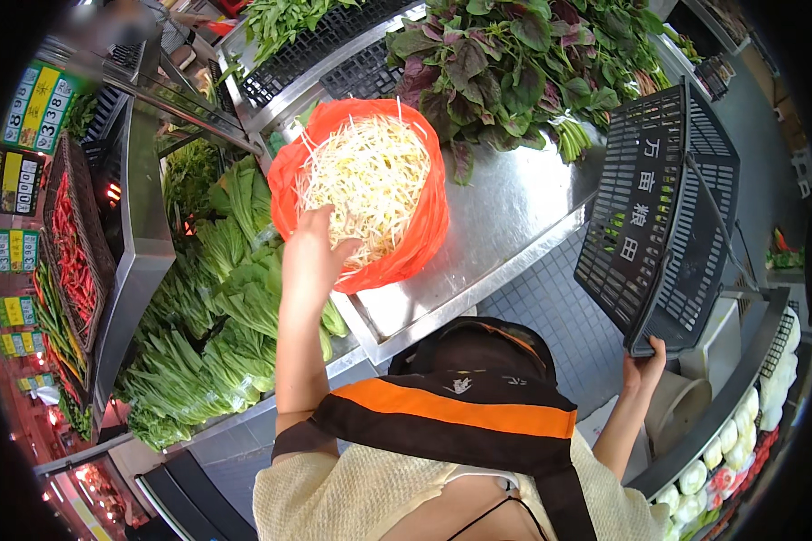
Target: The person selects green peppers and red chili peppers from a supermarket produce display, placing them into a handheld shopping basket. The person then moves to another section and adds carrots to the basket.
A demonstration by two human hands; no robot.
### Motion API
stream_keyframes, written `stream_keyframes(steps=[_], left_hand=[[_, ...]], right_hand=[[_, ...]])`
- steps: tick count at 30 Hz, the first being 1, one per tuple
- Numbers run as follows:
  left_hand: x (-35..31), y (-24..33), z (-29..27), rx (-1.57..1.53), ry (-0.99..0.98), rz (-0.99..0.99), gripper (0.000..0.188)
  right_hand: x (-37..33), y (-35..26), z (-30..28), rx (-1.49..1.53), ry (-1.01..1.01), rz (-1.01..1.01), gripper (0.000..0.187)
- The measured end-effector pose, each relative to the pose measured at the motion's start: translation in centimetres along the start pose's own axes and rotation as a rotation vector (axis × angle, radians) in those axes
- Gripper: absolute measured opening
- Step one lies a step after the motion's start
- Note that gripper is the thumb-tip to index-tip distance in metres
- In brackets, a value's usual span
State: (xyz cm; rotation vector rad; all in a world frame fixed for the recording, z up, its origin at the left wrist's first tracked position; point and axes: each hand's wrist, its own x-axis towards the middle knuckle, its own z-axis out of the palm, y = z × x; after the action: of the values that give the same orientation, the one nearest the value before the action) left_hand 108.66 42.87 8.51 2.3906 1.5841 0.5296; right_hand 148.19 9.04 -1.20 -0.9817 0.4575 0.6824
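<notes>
A red plastic bag point(284, 185), its mouth spread wide, sits on the metal counter and is heaped with white bean sprouts point(379, 171). At the near left of the heap, my left hand point(314, 242) reaches over the bag's edge and touches the sprouts. Its thumb stands apart from the fingers, and no clump shows lifted in it. Out to the right, my right hand point(644, 364) has its fingers closed round the lower edge of a black plastic shopping basket point(618, 261). The basket is tilted, with slotted sides and a swing handle.
Red-green amaranth point(514, 63) lies behind the bag on the metal counter point(505, 203). Leafy greens point(226, 279) fill the left side, beside a basket of red chilies point(72, 252) and price signs point(41, 106). White vegetables point(731, 442) line a curved shelf at right.
</notes>
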Motion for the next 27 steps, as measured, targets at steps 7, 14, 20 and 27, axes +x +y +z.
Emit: stream_keyframes(steps=[7,14,20,27], left_hand=[[1.6,4.4,2.6,-0.125,0.067,0.243,0.039],[6.2,14.7,19.4,-0.424,-0.349,0.382,0.028],[14.7,16.9,33.2,-0.145,-0.233,0.169,0.014],[12.4,15.8,37.1,-0.106,-0.255,0.179,0.017]], right_hand=[[0.3,0.1,0.0,-0.008,0.033,-0.014,0.024],[0.5,0.8,0.1,0.062,0.082,-0.036,0.026],[-0.8,1.3,1.6,0.042,0.08,-0.04,0.032],[-1.8,1.5,2.8,0.002,0.062,-0.078,0.034]])
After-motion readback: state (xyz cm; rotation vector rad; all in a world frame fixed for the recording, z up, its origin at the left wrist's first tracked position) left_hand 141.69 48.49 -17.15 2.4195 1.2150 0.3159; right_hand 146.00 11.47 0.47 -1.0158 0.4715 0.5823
